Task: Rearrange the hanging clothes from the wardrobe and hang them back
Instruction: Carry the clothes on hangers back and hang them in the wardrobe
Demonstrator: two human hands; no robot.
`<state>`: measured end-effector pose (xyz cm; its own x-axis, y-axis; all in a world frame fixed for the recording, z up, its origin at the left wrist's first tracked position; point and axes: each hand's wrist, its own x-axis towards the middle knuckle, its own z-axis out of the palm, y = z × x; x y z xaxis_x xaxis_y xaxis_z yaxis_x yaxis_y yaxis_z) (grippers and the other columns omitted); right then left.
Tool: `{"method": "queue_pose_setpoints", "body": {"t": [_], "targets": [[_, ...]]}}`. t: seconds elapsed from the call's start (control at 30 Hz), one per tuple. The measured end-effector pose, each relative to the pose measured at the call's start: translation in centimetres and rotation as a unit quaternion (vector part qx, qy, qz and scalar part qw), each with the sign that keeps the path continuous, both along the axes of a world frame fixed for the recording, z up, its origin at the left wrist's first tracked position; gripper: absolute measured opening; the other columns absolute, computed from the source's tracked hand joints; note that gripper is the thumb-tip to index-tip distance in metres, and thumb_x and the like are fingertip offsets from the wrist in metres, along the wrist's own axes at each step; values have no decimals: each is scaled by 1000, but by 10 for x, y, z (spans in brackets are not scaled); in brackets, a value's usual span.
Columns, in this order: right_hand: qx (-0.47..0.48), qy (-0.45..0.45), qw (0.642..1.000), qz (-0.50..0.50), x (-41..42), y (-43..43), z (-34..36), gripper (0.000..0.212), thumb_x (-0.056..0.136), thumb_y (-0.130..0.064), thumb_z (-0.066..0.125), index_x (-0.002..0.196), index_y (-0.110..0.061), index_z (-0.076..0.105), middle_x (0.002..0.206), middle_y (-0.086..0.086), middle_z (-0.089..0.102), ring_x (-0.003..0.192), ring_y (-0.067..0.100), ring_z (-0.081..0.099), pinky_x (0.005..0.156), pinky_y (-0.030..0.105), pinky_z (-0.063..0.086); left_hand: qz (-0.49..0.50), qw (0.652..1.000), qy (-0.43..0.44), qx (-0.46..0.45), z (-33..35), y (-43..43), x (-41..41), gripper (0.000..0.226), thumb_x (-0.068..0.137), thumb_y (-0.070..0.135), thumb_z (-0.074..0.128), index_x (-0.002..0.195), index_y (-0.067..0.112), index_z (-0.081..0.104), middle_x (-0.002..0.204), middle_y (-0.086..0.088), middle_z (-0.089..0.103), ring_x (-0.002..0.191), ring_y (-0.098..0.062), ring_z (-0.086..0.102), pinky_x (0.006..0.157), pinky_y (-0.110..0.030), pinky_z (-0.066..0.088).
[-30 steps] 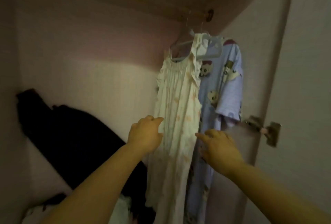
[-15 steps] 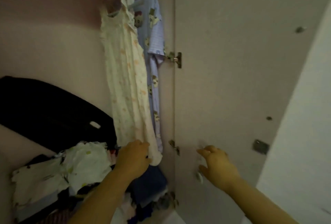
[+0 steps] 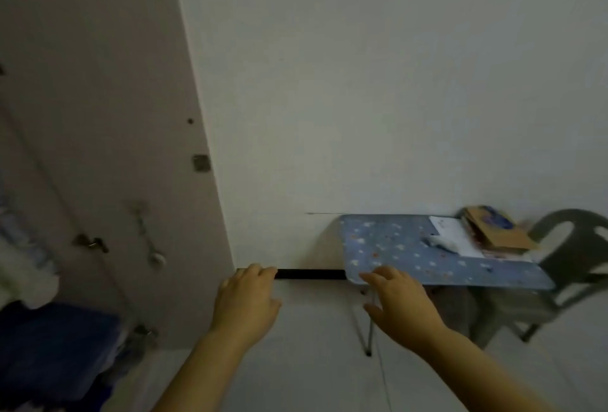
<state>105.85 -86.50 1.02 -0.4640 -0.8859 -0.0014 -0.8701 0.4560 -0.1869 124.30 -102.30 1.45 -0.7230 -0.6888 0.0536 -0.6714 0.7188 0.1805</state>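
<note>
at the left edge, beside the open wardrobe door (image 3: 108,135), blurred folded clothes (image 3: 49,346) are seen. both the left hand (image 3: 245,303) and the right hand (image 3: 399,304) are held out empty, fingers loosely spread, before a blue patterned table (image 3: 411,253) near the wall.

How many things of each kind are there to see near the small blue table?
Tables: 1, the blue patterned table
Chairs: 1, the dark plastic chair
Stacks of books or papers, blurred: 1, on the table
Hands: 2, left hand, right hand, both empty
Total: 5
</note>
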Motion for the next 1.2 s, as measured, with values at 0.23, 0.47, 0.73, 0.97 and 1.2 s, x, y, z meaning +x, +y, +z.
{"method": "queue_pose_setpoints", "body": {"t": [0.23, 0.47, 0.73, 0.97, 1.2], "targets": [[9, 7, 974, -225, -54, 213, 6, 55, 91, -43, 52, 141, -30, 35, 138, -3, 40, 124, 20, 41, 102, 30, 33, -222, 975, -11, -28, 11, 158, -140, 51, 92, 45, 48, 138, 27, 34, 136, 3, 42, 124, -20, 41, 100, -34, 35], [-6, 8, 924, -383, -64, 439, 8, 52, 90, -38, 50, 140, -28, 38, 140, -1, 42, 125, 21, 42, 103, 30, 33, -404, 913, -24, -47, 14, 367, -233, 54, 92, 48, 47, 139, 26, 33, 136, 4, 42, 122, -19, 43, 99, -33, 37], [6, -9, 852, -524, -47, 683, -1, 50, 90, -32, 52, 139, -29, 38, 137, 0, 43, 123, 24, 41, 100, 34, 35, -550, 834, -32, -37, 8, 628, -285, 49, 89, 49, 50, 132, 28, 40, 131, 5, 47, 120, -19, 45, 97, -33, 37], [-10, -27, 814, -580, -56, 794, -15, 52, 91, -36, 55, 139, -28, 37, 135, -1, 43, 123, 22, 41, 102, 35, 34, -599, 799, -51, -37, 4, 762, -319, 50, 90, 43, 50, 137, 28, 37, 134, 4, 46, 119, -18, 46, 97, -34, 39], [-35, -41, 795, -604, -126, 840, -38, 52, 93, -35, 50, 142, -27, 35, 140, -1, 41, 126, 21, 39, 105, 37, 33, -634, 770, -63, -48, -17, 828, -400, 56, 91, 45, 50, 140, 27, 33, 137, 3, 44, 123, -19, 44, 101, -34, 36]]}}
